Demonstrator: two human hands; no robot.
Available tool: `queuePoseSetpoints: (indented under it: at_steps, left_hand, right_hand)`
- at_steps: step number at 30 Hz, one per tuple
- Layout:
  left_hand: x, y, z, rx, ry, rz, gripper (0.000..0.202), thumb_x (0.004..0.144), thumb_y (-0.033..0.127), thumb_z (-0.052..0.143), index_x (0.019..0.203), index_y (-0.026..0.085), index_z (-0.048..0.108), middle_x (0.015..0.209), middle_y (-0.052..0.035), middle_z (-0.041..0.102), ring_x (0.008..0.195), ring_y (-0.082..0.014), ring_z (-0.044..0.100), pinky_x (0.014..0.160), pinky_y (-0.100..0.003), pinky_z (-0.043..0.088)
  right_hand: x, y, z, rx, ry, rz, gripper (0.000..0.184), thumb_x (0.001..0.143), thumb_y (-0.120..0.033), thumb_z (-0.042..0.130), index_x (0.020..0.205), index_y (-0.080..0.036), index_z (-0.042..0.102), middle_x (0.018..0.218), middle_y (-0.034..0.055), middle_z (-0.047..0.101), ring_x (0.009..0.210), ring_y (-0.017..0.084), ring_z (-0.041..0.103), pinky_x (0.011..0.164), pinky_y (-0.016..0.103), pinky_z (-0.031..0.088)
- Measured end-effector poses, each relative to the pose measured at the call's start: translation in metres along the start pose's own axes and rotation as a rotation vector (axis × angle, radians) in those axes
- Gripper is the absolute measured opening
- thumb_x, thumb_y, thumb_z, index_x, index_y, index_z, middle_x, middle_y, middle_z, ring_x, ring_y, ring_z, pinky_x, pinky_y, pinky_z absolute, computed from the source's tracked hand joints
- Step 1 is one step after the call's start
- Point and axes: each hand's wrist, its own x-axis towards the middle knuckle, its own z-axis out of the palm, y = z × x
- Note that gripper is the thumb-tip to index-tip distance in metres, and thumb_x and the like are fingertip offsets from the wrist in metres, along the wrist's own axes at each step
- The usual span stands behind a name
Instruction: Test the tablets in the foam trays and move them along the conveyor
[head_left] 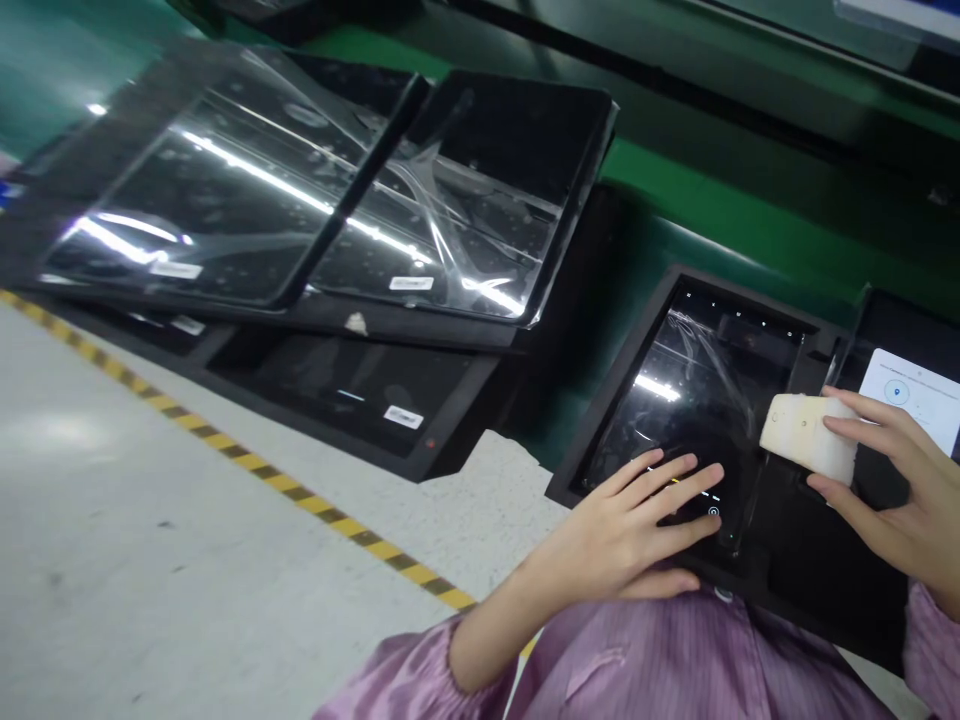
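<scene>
My left hand lies open, fingers spread, over the lower part of a tablet with a lit dark screen and clear film. That tablet rests in a black foam tray. My right hand grips a small cream-and-white block with rounded corners between thumb and fingers. The block is above the tray, to the right of the first tablet. Partly behind my right hand, a second tablet shows a white pop-up with a blue location icon.
To the left, stacked black foam trays carry several film-covered tablets with small white labels. A green work surface runs behind. Below lies a pale floor with a yellow-and-black striped tape.
</scene>
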Motion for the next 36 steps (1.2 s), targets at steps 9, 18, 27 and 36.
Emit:
queuePoseSetpoints:
  at_steps: [9,18,27,36]
  left_hand:
    - [-0.007,-0.012,-0.011,0.043,0.01,-0.009,0.067,0.095,0.078,0.045,0.131,0.026,0.068,0.151,-0.0108,0.061,0.136,-0.0277,0.057,0.125,-0.042,0.026]
    - [-0.017,-0.022,-0.005,0.062,0.172,-0.069,0.051,0.104,0.06,0.039,0.108,0.026,0.076,0.135,-0.0118,0.072,0.126,-0.0274,0.065,0.115,-0.044,0.041]
    - [-0.018,-0.022,-0.006,0.052,0.178,-0.081,0.048,0.102,0.06,0.042,0.102,0.027,0.077,0.129,-0.0085,0.076,0.123,-0.0261,0.068,0.109,-0.043,0.049]
    - [-0.019,-0.021,-0.003,0.03,0.2,-0.092,0.047,0.102,0.059,0.043,0.103,0.026,0.076,0.129,-0.0095,0.075,0.123,-0.0265,0.067,0.108,-0.044,0.05]
  right_hand:
    - [-0.003,0.003,-0.001,-0.01,0.036,0.007,0.036,0.093,-0.019,0.078,0.126,-0.018,0.065,0.136,0.0126,0.065,0.124,0.025,0.064,0.103,0.036,0.051]
    - [-0.004,0.006,0.005,-0.074,-0.076,0.046,0.029,0.098,-0.027,0.072,0.126,-0.024,0.063,0.137,0.0083,0.065,0.121,0.025,0.066,0.094,0.036,0.056]
    - [-0.005,0.006,0.007,-0.045,-0.098,0.06,0.029,0.098,-0.025,0.072,0.126,-0.022,0.063,0.139,0.0084,0.064,0.123,0.022,0.064,0.096,0.034,0.054]
    - [-0.004,0.007,0.008,-0.043,-0.108,0.065,0.03,0.098,-0.027,0.071,0.127,-0.024,0.062,0.14,0.01,0.063,0.121,0.027,0.065,0.09,0.04,0.057]
